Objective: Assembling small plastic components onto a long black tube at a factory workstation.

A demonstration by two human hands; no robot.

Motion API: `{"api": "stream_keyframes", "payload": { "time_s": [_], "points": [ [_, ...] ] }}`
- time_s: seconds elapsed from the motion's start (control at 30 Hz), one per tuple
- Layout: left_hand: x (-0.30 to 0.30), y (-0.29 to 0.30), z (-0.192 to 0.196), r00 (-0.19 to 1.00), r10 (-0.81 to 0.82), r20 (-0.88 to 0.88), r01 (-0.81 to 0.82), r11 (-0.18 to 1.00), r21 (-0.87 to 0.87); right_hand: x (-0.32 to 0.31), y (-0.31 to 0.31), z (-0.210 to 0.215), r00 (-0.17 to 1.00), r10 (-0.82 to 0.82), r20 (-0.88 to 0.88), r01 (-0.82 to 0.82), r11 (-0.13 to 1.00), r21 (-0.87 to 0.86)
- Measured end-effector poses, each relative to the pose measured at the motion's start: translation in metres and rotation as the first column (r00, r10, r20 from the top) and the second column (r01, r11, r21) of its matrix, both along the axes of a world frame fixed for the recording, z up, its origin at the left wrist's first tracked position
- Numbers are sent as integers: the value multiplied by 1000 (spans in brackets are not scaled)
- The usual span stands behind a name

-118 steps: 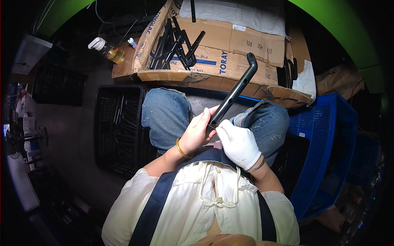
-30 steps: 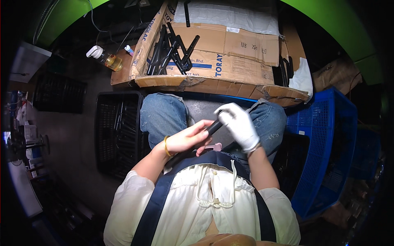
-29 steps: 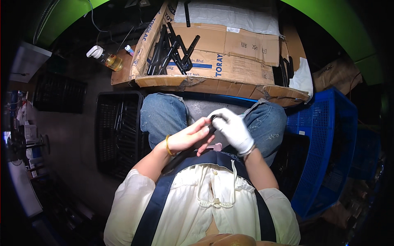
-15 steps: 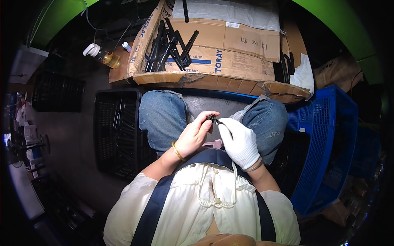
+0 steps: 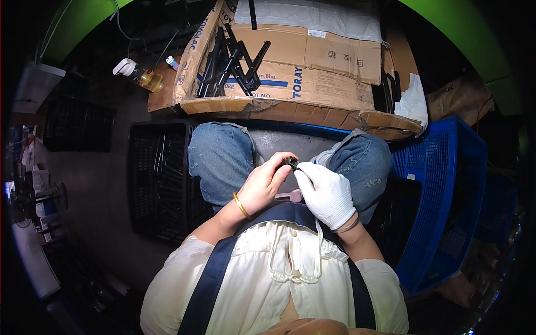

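My bare left hand (image 5: 268, 177), with a gold bangle on its wrist, is closed around a small black part (image 5: 290, 161) in front of my lap. My right hand (image 5: 325, 192) wears a white knit glove and pinches a thin dark tool (image 5: 295, 167). Its tip meets the black part at my left fingertips. The tool's kind is too small to make out, and most of it is hidden in the glove. Below the hands, by the apron's top edge, a pink handle-like object (image 5: 289, 196) shows.
Ahead, an open cardboard box (image 5: 268, 107) bears several black bars (image 5: 226, 67). A black crate (image 5: 159, 173) of dark parts stands left, and a blue crate (image 5: 432, 223) right. A white-capped bottle (image 5: 146, 78) sits at the far left beside the box.
My right hand has shifted slightly right and down, its wrist with it. The black part has turned a little in my left fingers. Everything else stays put.
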State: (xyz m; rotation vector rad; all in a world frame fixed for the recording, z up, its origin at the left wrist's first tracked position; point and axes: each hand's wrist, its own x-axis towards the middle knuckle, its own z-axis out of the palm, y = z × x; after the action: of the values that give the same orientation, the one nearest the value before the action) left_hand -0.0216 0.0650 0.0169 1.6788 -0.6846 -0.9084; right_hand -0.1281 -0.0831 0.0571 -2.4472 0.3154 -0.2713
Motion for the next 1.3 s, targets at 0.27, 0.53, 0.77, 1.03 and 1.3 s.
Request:
{"api": "stream_keyframes", "payload": {
  "time_s": [0.27,0.53,0.77,1.03,1.3],
  "points": [
    [6,2,-4,999,5,51,-2,999,-50,0,-27,-7,980,-197,28,194,978,77],
    [6,0,2,999,-22,47,24,999,-39,2,-3,-2,1000,22,-4,-21,992,121],
    [5,-2,-2,995,-23,94,29,997,-67,2,-6,-2,998,53,-13,-53,998,40],
    [4,-2,2,989,-35,143,39,999,-26,1,-10,-8,995,93,-40,-91,995,40],
    [6,0,-2,986,-22,167,22,1000,-1,3,-6,-5,994,78,-72,-81,996,-26]
  ]
}}
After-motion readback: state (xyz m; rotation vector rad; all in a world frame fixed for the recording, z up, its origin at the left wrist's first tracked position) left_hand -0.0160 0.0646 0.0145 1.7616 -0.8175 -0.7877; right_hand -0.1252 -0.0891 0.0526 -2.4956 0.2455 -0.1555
